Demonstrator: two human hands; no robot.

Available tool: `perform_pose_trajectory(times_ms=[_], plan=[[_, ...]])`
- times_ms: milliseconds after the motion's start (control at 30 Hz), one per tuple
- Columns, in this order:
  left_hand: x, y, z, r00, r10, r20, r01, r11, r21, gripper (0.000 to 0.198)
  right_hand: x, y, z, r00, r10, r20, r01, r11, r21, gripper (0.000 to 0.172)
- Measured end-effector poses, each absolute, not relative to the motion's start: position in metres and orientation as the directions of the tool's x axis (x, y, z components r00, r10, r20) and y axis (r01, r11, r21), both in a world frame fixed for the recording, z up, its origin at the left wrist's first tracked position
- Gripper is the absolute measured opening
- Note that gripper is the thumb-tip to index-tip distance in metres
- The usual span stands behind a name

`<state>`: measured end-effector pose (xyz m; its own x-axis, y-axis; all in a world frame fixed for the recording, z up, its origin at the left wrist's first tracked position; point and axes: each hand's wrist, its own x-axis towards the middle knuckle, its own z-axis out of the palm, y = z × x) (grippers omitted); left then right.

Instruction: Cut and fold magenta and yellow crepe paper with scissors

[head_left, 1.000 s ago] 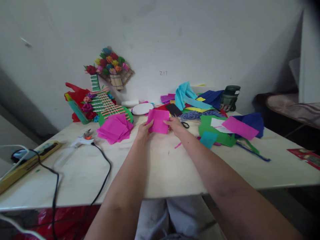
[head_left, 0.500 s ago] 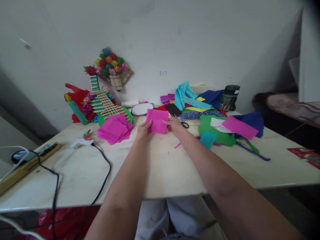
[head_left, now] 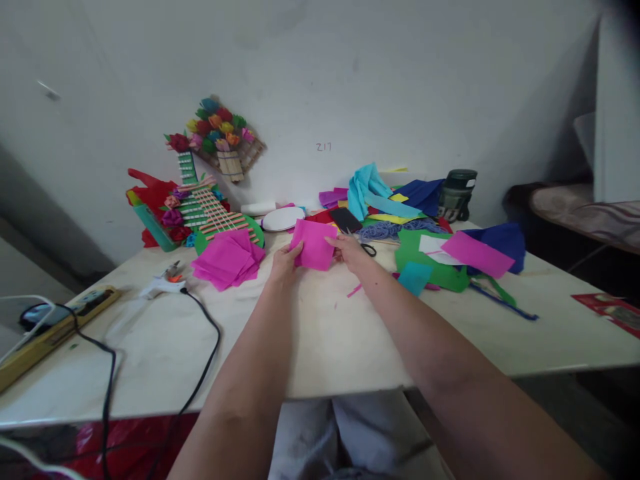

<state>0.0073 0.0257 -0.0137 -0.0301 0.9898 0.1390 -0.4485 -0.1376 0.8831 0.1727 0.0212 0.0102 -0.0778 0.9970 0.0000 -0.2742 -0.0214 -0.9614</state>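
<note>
Between my two hands a square of pink crepe paper (head_left: pixel 314 245) is held just above the table. My left hand (head_left: pixel 287 260) grips its left edge, thumb on top. At the right edge, the fingers of my right hand (head_left: pixel 346 251) pinch the same sheet. A loose pile of pink paper squares (head_left: pixel 229 260) lies to the left of my left hand. Scissors with black handles (head_left: pixel 369 250) rest just beyond my right wrist, their blades partly hidden. A thin pink strip (head_left: pixel 355 291) lies below my right forearm's near end.
Left: a hot glue gun (head_left: pixel 165 285) with a black cord and a power strip (head_left: pixel 65 323). Behind stand a flower-decorated craft guitar (head_left: pixel 200 207) and a white disc (head_left: pixel 283 219). Right: coloured paper sheets (head_left: pixel 435 267), a phone (head_left: pixel 346 219), blue yarn (head_left: pixel 395 230) and a dark bottle (head_left: pixel 457 195).
The pink paper looks flatter now, its horizontal crease less visible. Both hands keep their grip with hardly any movement; the whole view has shifted slightly.
</note>
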Motion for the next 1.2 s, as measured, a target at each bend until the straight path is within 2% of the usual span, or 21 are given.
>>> perform_pose_trajectory(times_ms=[233, 333, 900, 1200], plan=[[0.007, 0.023, -0.012, 0.043, 0.992, 0.117, -0.401, -0.09, 0.912, 0.034, 0.175, 0.022, 0.012, 0.091, 0.996, 0.024, -0.304, 0.051, -0.951, 0.008], [0.007, 0.023, -0.011, 0.034, 0.993, 0.115, -0.401, -0.092, 0.911, 0.034, 0.174, 0.02, 0.015, 0.109, 0.994, 0.015, -0.301, 0.048, -0.952, 0.006], [0.004, 0.022, -0.012, 0.082, 0.994, 0.066, -0.405, -0.028, 0.914, 0.032, 0.186, 0.031, 0.006, -0.028, 1.0, 0.0, -0.226, -0.007, -0.974, 0.008], [0.003, 0.018, -0.008, 0.086, 0.996, 0.033, -0.343, -0.001, 0.939, 0.032, 0.198, 0.028, 0.008, -0.123, 0.992, -0.023, -0.081, -0.033, -0.996, 0.011]])
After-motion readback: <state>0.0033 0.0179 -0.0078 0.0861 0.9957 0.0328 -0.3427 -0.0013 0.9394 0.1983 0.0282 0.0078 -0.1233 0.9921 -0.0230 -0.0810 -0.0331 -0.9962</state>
